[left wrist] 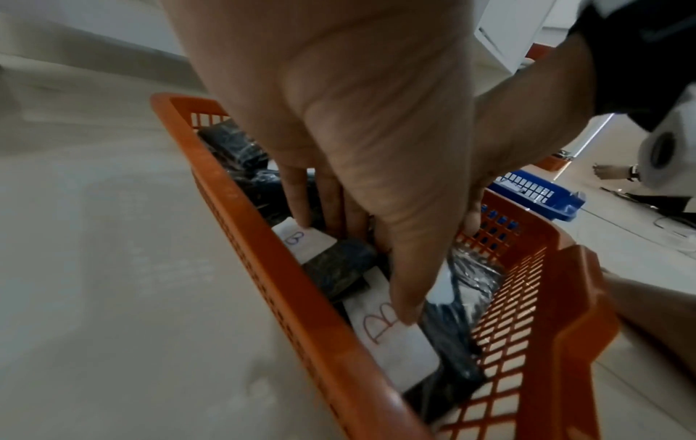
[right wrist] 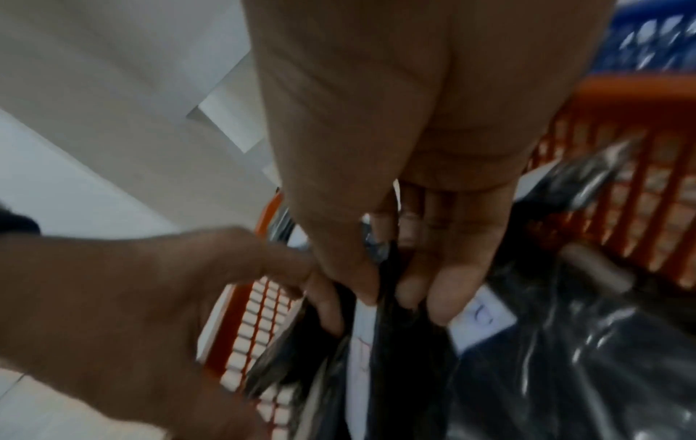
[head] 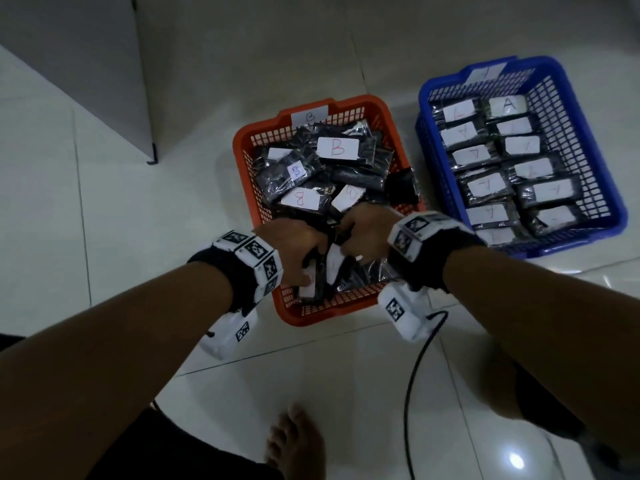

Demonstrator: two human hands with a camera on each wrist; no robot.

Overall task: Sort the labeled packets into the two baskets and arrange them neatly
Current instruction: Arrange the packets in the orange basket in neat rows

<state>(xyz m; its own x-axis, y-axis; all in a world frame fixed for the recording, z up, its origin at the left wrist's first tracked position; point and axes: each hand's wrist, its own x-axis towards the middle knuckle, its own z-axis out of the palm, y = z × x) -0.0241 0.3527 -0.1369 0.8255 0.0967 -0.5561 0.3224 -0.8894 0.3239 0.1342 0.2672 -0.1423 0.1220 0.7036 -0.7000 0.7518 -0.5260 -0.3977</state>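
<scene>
The orange basket point(head: 242, 174) holds a loose heap of black packets with white "B" labels point(head: 337, 148). In the blue basket point(head: 606, 188) to its right, "A" packets point(head: 509, 105) lie in two tidy rows. Both hands are in the near end of the orange basket. My left hand point(head: 298, 258) grips upright B packets point(left wrist: 391, 333) between thumb and fingers, by the left wall point(left wrist: 263, 238). My right hand point(head: 356, 240) pinches the top edge of an upright black packet point(right wrist: 361, 342) between thumb and fingers. The two hands touch over it.
A grey cabinet point(head: 86, 64) stands at the back left on the pale tiled floor. A black cable point(head: 412, 375) trails from my right wrist, and a bare foot point(head: 294, 441) is near the bottom. Another person's hand point(left wrist: 606, 171) shows far off.
</scene>
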